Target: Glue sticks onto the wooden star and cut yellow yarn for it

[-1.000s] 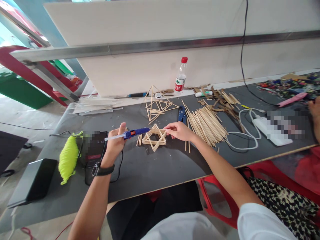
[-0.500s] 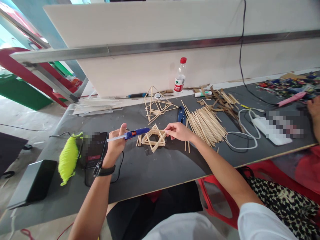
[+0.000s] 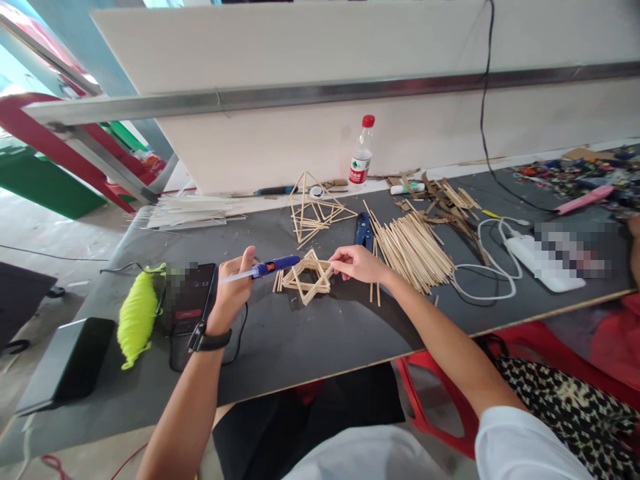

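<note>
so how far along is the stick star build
Done: a flat six-pointed star of glued sticks lies on the table, and a taller stick frame stands behind it. In hand: the left hand holds a blue glue gun with its nozzle at the star's left edge, while the right hand pinches its right point. Left: probably a good deal, since a big pile of loose sticks lies unused.

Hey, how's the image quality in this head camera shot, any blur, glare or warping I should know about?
Head view: even daylight and soft shadows, no harsh glare on the dark table; wide-angle warping bends the metal rail and stretches the edges; the left hand with the blue glue gun, the right hand and the stick star look sharp; two patches, on the phone and at right, are pixelated.
</note>
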`<act>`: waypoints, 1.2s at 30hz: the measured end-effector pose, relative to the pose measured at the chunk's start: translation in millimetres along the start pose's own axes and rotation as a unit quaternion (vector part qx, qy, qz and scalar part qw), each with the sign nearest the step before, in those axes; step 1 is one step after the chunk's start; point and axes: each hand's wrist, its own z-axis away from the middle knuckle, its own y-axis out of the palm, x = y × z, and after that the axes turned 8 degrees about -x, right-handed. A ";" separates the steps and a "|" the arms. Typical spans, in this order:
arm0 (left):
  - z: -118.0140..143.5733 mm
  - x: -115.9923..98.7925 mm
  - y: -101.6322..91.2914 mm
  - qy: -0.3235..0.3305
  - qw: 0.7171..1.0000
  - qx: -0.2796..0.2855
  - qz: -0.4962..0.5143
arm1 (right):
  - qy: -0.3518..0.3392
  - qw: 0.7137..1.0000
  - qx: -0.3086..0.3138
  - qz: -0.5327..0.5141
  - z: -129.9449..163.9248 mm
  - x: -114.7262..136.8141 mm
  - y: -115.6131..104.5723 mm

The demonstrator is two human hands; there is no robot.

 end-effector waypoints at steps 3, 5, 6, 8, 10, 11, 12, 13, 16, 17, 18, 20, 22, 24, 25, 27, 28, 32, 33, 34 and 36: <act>-0.2 -1.4 0.4 0.000 1.000 0.000 -0.007 | 0.000 1.000 0.002 -0.001 0.3 0.6 0.5; -0.7 0.0 1.1 -0.002 1.000 0.001 -0.010 | -0.003 1.000 0.004 -0.002 -0.2 -0.3 0.9; -1.0 1.0 1.5 -0.002 1.000 0.001 -0.011 | -0.004 1.000 0.004 -0.001 -0.5 -1.0 1.1; -1.5 2.7 2.0 0.000 1.000 -0.001 -0.013 | -0.006 1.000 0.005 0.001 -0.9 -2.4 1.1; -1.6 3.5 2.0 0.003 1.000 -0.002 -0.016 | -0.007 1.000 0.006 0.002 -1.0 -3.6 0.8; -1.5 3.4 1.9 0.004 1.000 -0.003 -0.018 | -0.008 1.000 0.006 0.002 -1.0 -4.2 0.6; -1.3 3.0 1.7 0.005 1.000 -0.003 -0.020 | -0.008 1.000 0.007 0.002 -1.0 -4.7 0.4; -1.1 2.3 1.5 0.007 1.000 -0.005 -0.022 | -0.008 1.000 0.007 0.003 -1.0 -5.1 0.1; -0.4 0.1 0.9 0.017 0.999 -0.012 -0.025 | -0.013 1.000 0.015 0.009 -0.4 -5.0 -0.6; -0.3 -0.3 0.7 0.020 0.999 -0.014 -0.026 | -0.020 1.000 0.017 0.015 0.0 -4.5 -0.8; -0.2 -0.4 0.7 0.023 0.999 -0.015 -0.026 | -0.032 0.999 0.018 0.026 0.5 -3.8 -0.8; -0.3 0.3 0.6 0.026 0.999 -0.013 -0.026 | -0.070 0.996 0.011 0.058 1.3 -2.3 -0.7; -0.6 1.5 0.6 0.029 0.999 -0.011 -0.028 | -0.116 0.989 0.002 0.090 1.6 -1.3 -0.5; -0.8 2.4 0.7 0.031 0.999 -0.011 -0.032 | -0.151 0.982 -0.001 0.109 1.2 -1.3 -0.3; -0.8 2.5 0.8 0.031 0.999 -0.012 -0.032 | -0.164 0.980 0.000 0.115 0.8 -1.6 -0.3; -0.6 2.1 1.0 0.028 0.999 -0.012 -0.030 | -0.180 0.976 0.001 0.125 0.0 -2.4 -0.5; -0.4 1.8 1.0 0.025 0.999 -0.010 -0.027 | -0.184 0.974 0.001 0.128 -0.3 -2.8 -0.6; 0.3 1.5 0.3 0.012 1.000 0.000 -0.014 | -0.195 0.972 -0.007 0.130 -0.6 -3.5 -1.0; 0.2 1.9 0.0 0.010 1.000 0.001 -0.012 | -0.198 0.971 -0.009 0.130 -0.5 -3.5 -1.0; 0.0 2.6 -0.2 0.008 1.000 0.001 -0.010 | -0.203 0.970 -0.010 0.131 -0.5 -3.4 -1.0; -0.6 4.0 -0.3 0.003 1.000 0.002 -0.007 | -0.211 0.968 -0.013 0.136 -0.5 -3.4 -1.0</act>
